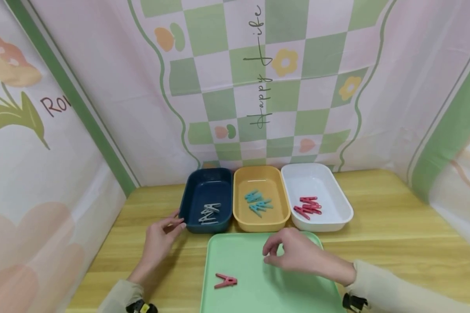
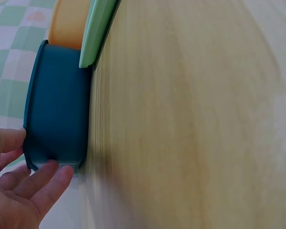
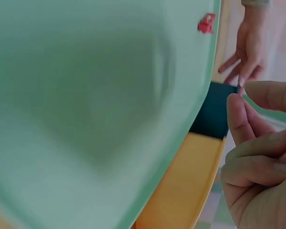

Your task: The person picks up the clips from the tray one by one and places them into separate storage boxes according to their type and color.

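Observation:
My left hand (image 1: 160, 239) touches the near left corner of a dark blue tray (image 1: 188, 187), thumb by its rim and fingers against its outer wall. Over the green tray (image 1: 209, 254) my right hand (image 1: 293, 252) hovers with loosely curled fingers. Nothing shows between its thumb and index finger. A single red clothespin (image 1: 226, 281) lies on the green tray's left part. Several grey clothespins (image 1: 209, 213) are in the blue tray. Several light blue clothespins (image 1: 257, 202) sit in the yellow tray (image 1: 261, 226), and several red clothespins (image 1: 308, 208) in the white tray (image 1: 337, 224).
The three deep trays stand side by side along the back of a wooden table (image 1: 391, 226). Just in front of them lies the green tray. A patterned cloth (image 1: 258, 87) hangs behind the table, with more cloth (image 1: 62, 182) at the left.

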`<action>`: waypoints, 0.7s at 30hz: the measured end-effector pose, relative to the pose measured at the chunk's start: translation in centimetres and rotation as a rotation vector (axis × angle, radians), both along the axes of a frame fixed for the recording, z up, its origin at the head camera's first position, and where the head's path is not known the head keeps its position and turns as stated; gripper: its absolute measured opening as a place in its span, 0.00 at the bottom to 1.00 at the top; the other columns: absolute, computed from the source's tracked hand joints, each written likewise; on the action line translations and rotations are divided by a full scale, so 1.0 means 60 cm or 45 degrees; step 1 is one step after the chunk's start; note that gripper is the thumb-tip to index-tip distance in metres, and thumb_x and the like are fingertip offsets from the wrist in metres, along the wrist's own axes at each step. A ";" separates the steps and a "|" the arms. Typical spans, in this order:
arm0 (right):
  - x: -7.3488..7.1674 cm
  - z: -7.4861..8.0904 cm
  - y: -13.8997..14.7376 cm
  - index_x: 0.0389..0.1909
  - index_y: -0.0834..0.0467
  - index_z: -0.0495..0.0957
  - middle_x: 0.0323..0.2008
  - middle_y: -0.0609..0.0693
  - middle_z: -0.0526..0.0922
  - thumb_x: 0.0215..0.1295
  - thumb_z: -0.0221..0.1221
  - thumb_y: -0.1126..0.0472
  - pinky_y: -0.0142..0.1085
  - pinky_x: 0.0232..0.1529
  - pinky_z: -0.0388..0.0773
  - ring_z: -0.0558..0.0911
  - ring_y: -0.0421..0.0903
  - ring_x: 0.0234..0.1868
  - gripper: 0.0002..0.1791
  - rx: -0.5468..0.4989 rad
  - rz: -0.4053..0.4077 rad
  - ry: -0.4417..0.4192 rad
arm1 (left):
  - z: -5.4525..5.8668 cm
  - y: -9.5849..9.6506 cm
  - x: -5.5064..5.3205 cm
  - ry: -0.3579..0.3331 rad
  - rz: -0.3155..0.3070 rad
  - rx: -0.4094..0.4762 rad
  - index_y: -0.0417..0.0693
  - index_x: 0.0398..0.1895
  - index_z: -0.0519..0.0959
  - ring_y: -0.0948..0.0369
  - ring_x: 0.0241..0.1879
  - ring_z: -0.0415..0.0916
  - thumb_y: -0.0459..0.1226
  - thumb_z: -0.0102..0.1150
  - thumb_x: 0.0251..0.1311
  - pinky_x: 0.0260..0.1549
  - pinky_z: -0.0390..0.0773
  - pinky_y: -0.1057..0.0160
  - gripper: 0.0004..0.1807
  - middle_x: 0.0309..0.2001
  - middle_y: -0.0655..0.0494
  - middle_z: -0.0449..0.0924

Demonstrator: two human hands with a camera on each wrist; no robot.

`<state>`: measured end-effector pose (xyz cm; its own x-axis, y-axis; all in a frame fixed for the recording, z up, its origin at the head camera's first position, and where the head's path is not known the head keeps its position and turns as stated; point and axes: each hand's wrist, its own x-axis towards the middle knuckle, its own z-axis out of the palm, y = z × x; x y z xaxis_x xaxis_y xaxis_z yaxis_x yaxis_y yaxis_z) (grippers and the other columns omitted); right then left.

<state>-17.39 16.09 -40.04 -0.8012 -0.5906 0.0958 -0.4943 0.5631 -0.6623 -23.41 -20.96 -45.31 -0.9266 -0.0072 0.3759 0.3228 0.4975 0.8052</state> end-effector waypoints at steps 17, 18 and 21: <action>-0.008 -0.011 -0.089 0.43 0.47 0.84 0.35 0.33 0.82 0.54 0.68 0.52 0.34 0.44 0.77 0.78 0.35 0.42 0.14 0.170 0.198 0.013 | 0.003 0.001 0.001 0.007 0.004 -0.004 0.38 0.37 0.84 0.58 0.46 0.80 0.31 0.67 0.54 0.37 0.81 0.68 0.08 0.53 0.49 0.79; -0.009 -0.014 -0.093 0.44 0.47 0.84 0.37 0.34 0.82 0.55 0.68 0.52 0.34 0.45 0.77 0.79 0.35 0.43 0.15 0.178 0.217 0.034 | 0.003 0.000 0.001 0.004 0.006 -0.006 0.38 0.37 0.84 0.58 0.46 0.80 0.31 0.67 0.54 0.37 0.81 0.68 0.08 0.54 0.50 0.79; -0.014 -0.019 -0.105 0.46 0.47 0.83 0.42 0.35 0.81 0.57 0.66 0.51 0.34 0.47 0.77 0.78 0.34 0.46 0.15 0.187 0.296 0.058 | 0.003 0.000 0.001 -0.010 0.005 -0.001 0.38 0.37 0.84 0.58 0.46 0.80 0.31 0.67 0.54 0.37 0.81 0.68 0.08 0.54 0.50 0.79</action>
